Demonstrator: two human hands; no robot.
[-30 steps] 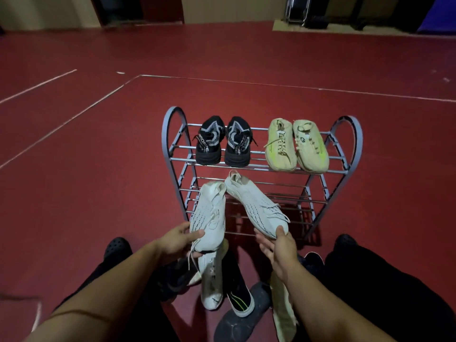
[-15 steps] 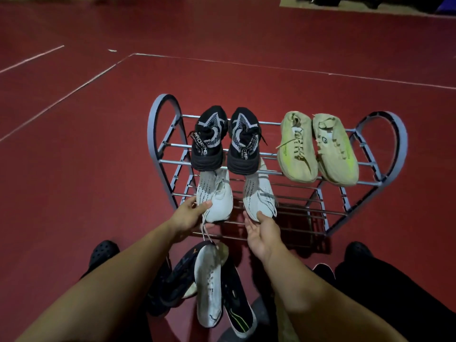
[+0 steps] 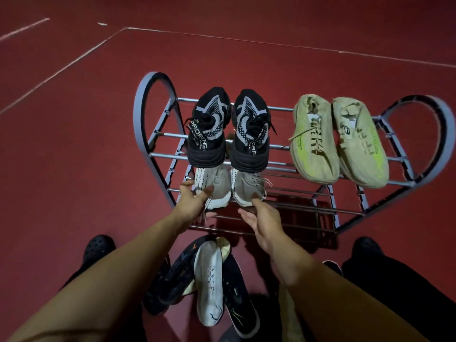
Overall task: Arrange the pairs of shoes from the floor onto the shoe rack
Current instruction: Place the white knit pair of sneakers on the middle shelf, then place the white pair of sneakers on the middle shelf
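Shoes (image 3: 209, 280) lie heaped on the floor beneath both forearms, behind the grips, long axes running fore and aft. Left hand (image 3: 192, 201) and right hand (image 3: 259, 218) are spread loose, holding nothing; fingertips just touch the heels of the white pair (image 3: 232, 188) on the shoe rack (image 3: 320, 208), middle shelf. Judged equally near the heap. Beyond sit a black pair (image 3: 227, 129) and a beige pair (image 3: 338, 141).
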